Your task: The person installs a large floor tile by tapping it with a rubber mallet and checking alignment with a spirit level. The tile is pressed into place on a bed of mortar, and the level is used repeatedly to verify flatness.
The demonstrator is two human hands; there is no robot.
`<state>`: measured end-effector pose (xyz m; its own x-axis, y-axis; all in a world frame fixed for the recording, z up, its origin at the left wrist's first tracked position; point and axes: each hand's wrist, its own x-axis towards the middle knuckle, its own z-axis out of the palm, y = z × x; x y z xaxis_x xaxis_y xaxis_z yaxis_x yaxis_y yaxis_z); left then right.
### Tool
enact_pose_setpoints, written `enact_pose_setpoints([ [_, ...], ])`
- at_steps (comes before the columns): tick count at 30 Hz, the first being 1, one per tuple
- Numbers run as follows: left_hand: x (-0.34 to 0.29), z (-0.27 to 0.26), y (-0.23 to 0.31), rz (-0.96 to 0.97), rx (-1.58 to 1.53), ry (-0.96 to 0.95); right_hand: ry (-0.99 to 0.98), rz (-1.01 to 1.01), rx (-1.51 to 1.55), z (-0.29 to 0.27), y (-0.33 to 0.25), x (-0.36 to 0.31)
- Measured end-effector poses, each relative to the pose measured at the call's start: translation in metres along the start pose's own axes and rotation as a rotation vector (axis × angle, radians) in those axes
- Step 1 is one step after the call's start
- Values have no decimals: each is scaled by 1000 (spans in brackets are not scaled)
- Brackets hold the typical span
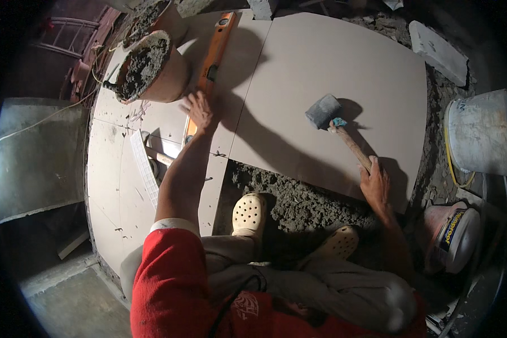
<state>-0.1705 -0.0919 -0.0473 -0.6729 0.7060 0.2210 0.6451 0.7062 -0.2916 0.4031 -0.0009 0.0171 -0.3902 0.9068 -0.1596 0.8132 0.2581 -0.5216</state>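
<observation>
My right hand [374,183] is closed around the wooden handle of a rubber mallet [323,111]. The dark mallet head is over the large pale tile [332,62], its shadow falling beside it. On the left, my left hand [198,111] rests at the orange spirit level [213,59], fingers spread and pointing left. The level lies lengthwise on the pale tiles, close to a joint. Just left of it stands a bucket of wet mortar [152,70], tilted in this view.
A second mortar bucket [166,19] is behind the first. Near my left forearm lie a white perforated strip [145,169] and a tool handle [160,158]. Rough mortar [298,203] spreads before my clogs [249,214]. White buckets [481,132] and a pale block [438,52] sit right.
</observation>
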Motion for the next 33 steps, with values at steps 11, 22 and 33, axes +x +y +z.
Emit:
enact_pose_setpoints([
  [11, 32, 11, -41, 135, -356, 139, 177, -227, -63, 21, 26, 9],
  [22, -69, -251, 82, -300, -1632, -243, 64, -657, 398, -70, -142, 101],
  [33, -140, -337, 158, -41, -2481, -411, -79, -604, 272, -128, -223, 85],
])
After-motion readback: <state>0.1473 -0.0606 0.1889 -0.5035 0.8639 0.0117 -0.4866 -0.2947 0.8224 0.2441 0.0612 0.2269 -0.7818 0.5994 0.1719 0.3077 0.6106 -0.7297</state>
